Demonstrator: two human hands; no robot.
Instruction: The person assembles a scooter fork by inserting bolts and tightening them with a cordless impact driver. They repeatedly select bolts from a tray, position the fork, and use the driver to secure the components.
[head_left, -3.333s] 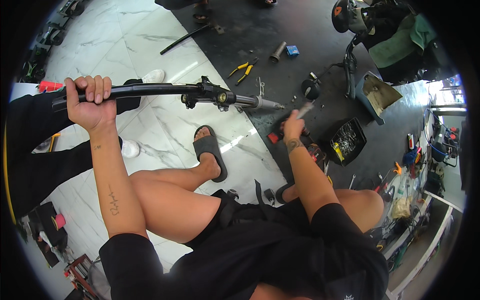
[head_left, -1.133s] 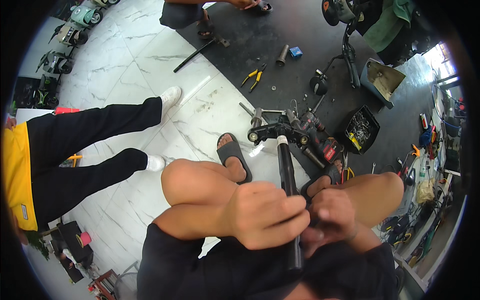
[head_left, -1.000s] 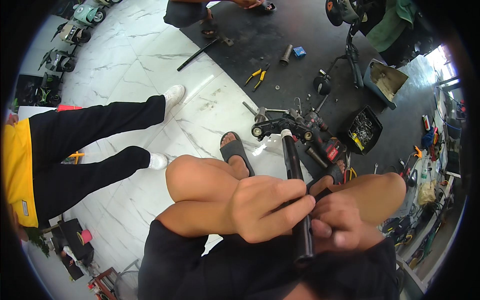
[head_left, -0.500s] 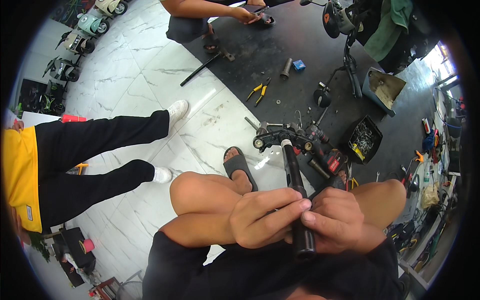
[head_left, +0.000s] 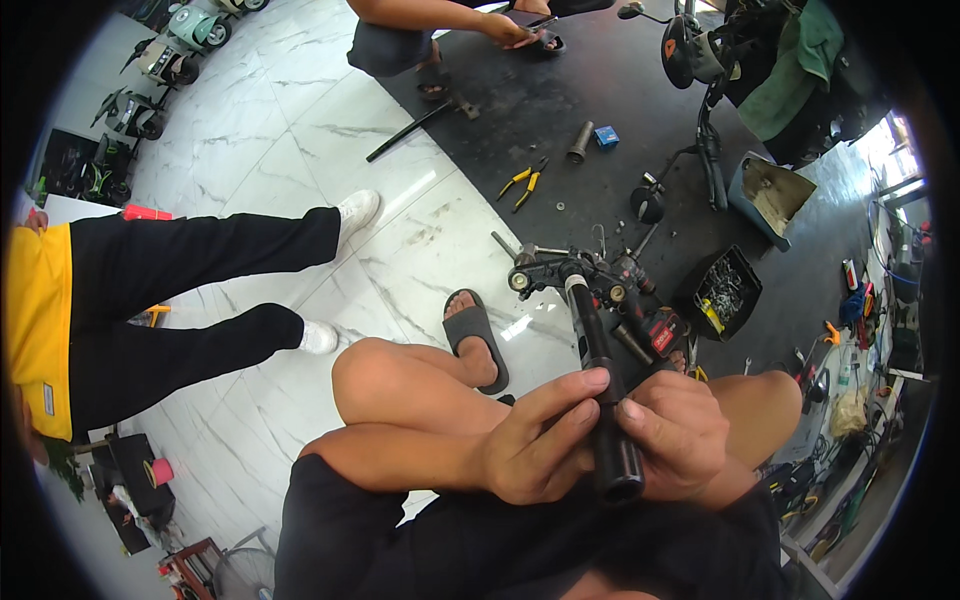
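Note:
Both my hands hold a long black tube [head_left: 588, 330] in front of my lap, its open round end pointing back toward me. A pale metal ring shows near its far end, by a dark metal bracket with round clamps [head_left: 545, 273]. My left hand [head_left: 540, 445] pinches the tube from the left, index and middle fingers along its side. From the right, my right hand [head_left: 682, 432] closes around it with the thumb pressed on the side. The fingertips beneath the tube are hidden.
On the dark mat lie a red-and-black power tool [head_left: 660, 330], yellow-handled pliers [head_left: 525, 185], a metal sleeve [head_left: 580, 142], a blue box [head_left: 606, 136] and a black bin of screws [head_left: 722, 290]. A person in black trousers [head_left: 200, 255] stands left; another person's hand [head_left: 508, 30] is at the far side.
The tube's near end has shifted slightly right and away from me, with both hands still on it. The whole view has also shifted a little.

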